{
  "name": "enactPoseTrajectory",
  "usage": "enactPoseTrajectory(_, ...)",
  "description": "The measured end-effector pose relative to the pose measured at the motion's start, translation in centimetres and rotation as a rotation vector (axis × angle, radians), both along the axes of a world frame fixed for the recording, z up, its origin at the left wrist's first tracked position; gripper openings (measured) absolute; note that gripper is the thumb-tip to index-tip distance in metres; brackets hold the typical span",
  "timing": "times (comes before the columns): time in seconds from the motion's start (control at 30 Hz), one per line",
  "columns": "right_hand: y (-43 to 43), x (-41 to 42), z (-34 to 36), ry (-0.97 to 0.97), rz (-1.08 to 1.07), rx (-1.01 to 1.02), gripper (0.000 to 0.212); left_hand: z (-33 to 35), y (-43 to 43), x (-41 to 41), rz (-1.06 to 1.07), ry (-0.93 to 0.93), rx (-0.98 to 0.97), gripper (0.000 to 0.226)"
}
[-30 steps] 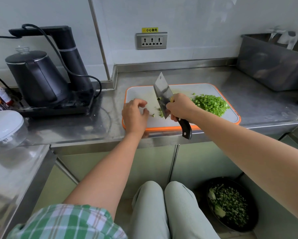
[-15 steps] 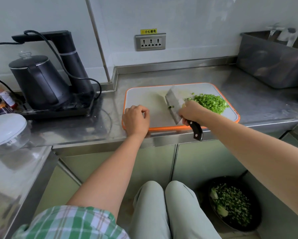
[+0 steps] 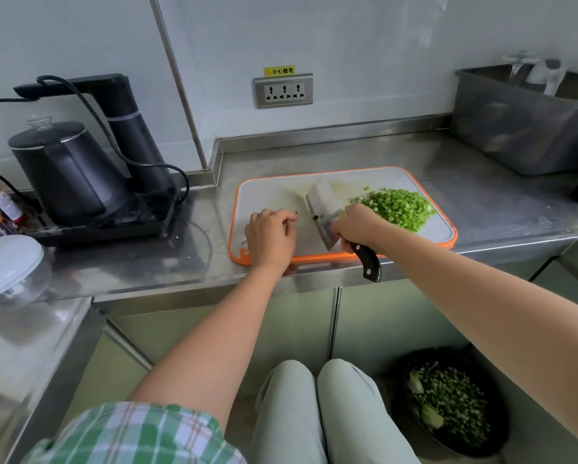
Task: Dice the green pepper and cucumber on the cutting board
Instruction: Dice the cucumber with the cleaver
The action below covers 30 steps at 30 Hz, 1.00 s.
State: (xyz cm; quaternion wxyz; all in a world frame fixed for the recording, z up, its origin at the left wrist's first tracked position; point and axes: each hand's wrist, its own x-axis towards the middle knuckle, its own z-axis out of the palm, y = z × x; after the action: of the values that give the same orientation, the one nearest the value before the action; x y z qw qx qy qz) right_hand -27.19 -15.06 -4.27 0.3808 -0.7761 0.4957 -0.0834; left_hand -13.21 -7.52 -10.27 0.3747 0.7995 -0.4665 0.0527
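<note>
The cutting board (image 3: 270, 195), pale with an orange rim, lies at the near edge of the steel surface (image 3: 481, 199), towards its middle. A heap of diced green vegetable (image 3: 398, 205) sits on the right half of the board, close to its right edge. Whether the dice are pepper or cucumber cannot be told.

The right hand (image 3: 357, 227) grips the black handle of a cleaver (image 3: 326, 212), fingers wrapped round it. The handle's end sticks out past the near edge of the board. The broad blade lies tilted over the middle of the board, just left of the green heap.

The left hand (image 3: 270, 236) rests on the near left part of the board, knuckles up and fingers curled under. It sits apart from the blade, and I cannot tell if it holds anything.

A black kettle (image 3: 63, 172) stands on its base at the left end of the surface. A wall socket (image 3: 283, 91) is above the far edge. On the floor below stands a dark bowl (image 3: 501, 426) of chopped greens.
</note>
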Motion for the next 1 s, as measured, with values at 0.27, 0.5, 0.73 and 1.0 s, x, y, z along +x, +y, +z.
enactPoseTrajectory(0.27,-1.1,-2.4,1.4,-0.41,-0.136,0.238,0.016,0.8,-3.1,-4.0,-0.28,-0.108,0.185,0.057)
enactPoseTrajectory(0.5,-1.7,-4.5,1.6,-0.408,-0.168,0.178,0.015,0.8,-5.3,-4.8,-0.141,0.033,0.252,0.042)
enactPoseTrajectory(0.73,-1.5,-4.6,2.1,-0.341,-0.15,0.081,0.022,2.1,-5.4,-5.8,-0.154,0.026,0.167,0.044)
enactPoseTrajectory(1.0,0.4,-2.2,1.9,0.149,0.061,-0.51,0.011,5.6,-4.4,-6.2,-0.217,0.835,0.042,0.068)
